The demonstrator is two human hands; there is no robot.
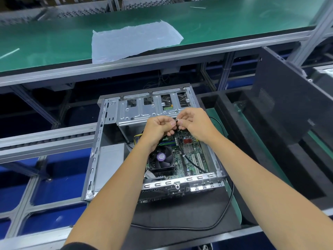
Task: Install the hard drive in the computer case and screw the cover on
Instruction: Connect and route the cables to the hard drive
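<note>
Left hand (160, 128): fingers curled, holding black cable (187, 157) above board (189, 150), frame centre.
Right hand (193, 123): fingertips pinching small white piece at cable end; touching left hand.
Cable: thin, limp, light; probably best gripped at connector body, not by cord.
Case (95, 159): open, lying flat, centre of frame; rigid sheet metal, edges likely sharp.
Drive cage (144, 110): upper centre; hard drive not identifiable.
Cover (288, 98): dark panel, right of frame, leaning apart from case; judged stiff, suited to two-edge grip.
Fan (162, 157): fragile; keep clear.
</note>
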